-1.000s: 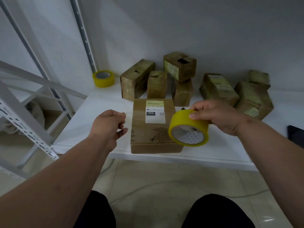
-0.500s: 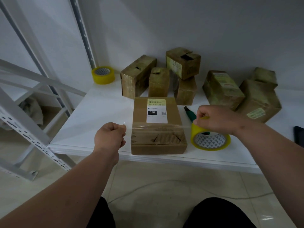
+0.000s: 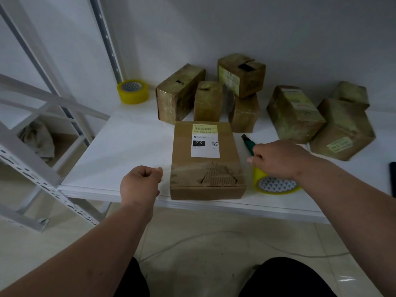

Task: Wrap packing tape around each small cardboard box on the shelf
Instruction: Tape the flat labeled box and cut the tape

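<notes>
A flat brown cardboard box [image 3: 205, 161] with a white label lies at the front edge of the white shelf [image 3: 128, 146]. A strip of clear tape stretches across its torn front part. My left hand [image 3: 140, 183] pinches the tape's free end just left of the box. My right hand [image 3: 278, 159] grips the yellow tape roll [image 3: 274, 185], which rests on the shelf to the right of the box. Several taped boxes [image 3: 295, 112] stand behind.
A second yellow tape roll [image 3: 132, 91] sits at the back left by the shelf upright. A green utility knife [image 3: 248, 142] lies behind my right hand. A dark object [image 3: 393, 179] shows at the right edge. White rack frames [image 3: 27, 163] stand to the left.
My right hand carried the roll from above the box down onto the shelf at its right. Tape was drawn out across the box, and my left hand lowered beside the box's left edge.
</notes>
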Demonstrator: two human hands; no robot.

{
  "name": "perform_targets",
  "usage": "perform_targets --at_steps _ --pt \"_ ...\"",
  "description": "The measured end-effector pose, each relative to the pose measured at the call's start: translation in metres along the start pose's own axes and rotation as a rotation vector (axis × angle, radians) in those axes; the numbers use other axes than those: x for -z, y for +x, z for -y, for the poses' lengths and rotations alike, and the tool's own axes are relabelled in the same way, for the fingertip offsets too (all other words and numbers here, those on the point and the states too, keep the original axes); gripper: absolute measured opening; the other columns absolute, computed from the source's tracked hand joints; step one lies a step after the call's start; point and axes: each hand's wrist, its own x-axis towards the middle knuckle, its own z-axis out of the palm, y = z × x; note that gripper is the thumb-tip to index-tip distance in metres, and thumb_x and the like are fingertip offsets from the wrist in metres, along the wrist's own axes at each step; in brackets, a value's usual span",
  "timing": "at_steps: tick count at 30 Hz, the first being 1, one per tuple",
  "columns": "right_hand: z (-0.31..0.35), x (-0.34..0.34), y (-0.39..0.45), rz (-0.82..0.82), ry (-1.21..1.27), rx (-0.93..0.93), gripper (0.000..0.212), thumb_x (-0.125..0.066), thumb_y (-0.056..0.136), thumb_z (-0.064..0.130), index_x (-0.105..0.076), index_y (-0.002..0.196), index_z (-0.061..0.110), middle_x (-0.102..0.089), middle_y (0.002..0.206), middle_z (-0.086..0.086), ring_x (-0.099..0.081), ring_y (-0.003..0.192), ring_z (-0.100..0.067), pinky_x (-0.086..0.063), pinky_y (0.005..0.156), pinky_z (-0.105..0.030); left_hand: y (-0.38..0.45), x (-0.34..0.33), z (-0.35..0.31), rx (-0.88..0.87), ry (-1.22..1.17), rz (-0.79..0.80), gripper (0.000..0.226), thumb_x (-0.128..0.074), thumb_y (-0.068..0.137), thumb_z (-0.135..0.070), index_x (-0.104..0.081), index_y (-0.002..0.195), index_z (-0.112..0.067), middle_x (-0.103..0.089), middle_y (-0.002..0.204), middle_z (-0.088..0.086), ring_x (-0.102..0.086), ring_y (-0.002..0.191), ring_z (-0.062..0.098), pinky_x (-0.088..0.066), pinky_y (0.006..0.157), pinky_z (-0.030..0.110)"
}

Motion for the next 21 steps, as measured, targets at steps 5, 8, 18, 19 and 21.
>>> perform_targets --at_steps 5,8,18,19,21 --pt "0.003 -0.006 0.002 -0.008 -0.05 -0.026 0.038 -0.042 0.093 0.057 -0.04 0.07 0.028 -0.049 0.073 0.002 -0.046 0.065 -0.011 -0.03 0.052 -0.03 0.0 -0.001 -0.001 0.018 0.03 0.002 0.022 -0.074 0.082 -0.028 -0.067 0.07 -0.011 -0.069 0.069 0.002 -0.057 0.055 0.018 -0.057 0.062 0.032" --pt "0.003 -0.011 0.004 0.024 -0.067 -0.039 0.039 -0.041 0.093 0.059 -0.036 0.07 0.028 -0.048 0.075 0.003 -0.045 0.067 -0.011 -0.033 0.054 -0.03 0.001 -0.001 -0.001 0.014 0.06 0.004 0.026 -0.078 0.079 -0.033 -0.067 0.071 -0.01 -0.069 0.069 0.003 -0.057 0.055 0.019 -0.057 0.063 0.033" --pt "0.01 -0.02 0.003 0.033 -0.139 -0.063 0.041 -0.036 0.095 0.058 -0.029 0.068 0.028 -0.045 0.074 0.004 -0.043 0.064 -0.012 -0.032 0.053 -0.03 0.003 -0.006 0.003 -0.027 0.287 -0.023 0.04 -0.077 0.072 -0.052 -0.065 0.069 -0.014 -0.067 0.065 0.001 -0.065 0.065 0.025 -0.058 0.066 0.041" --pt "0.012 -0.019 0.002 0.04 -0.155 -0.068 0.041 -0.035 0.095 0.057 -0.031 0.07 0.025 -0.045 0.075 0.004 -0.043 0.066 -0.013 -0.034 0.057 -0.031 0.003 -0.006 0.004 -0.018 0.289 -0.016 0.041 -0.077 0.073 -0.053 -0.065 0.069 -0.014 -0.067 0.066 0.002 -0.065 0.065 0.025 -0.059 0.067 0.042" --pt "0.016 -0.016 0.0 0.03 -0.233 -0.057 0.038 -0.033 0.097 0.055 -0.038 0.08 0.022 -0.047 0.082 0.003 -0.046 0.074 -0.017 -0.036 0.069 -0.035 0.004 -0.006 0.005 -0.007 0.285 0.004 0.041 -0.076 0.073 -0.054 -0.066 0.069 -0.014 -0.068 0.066 0.002 -0.065 0.067 0.025 -0.059 0.069 0.044"
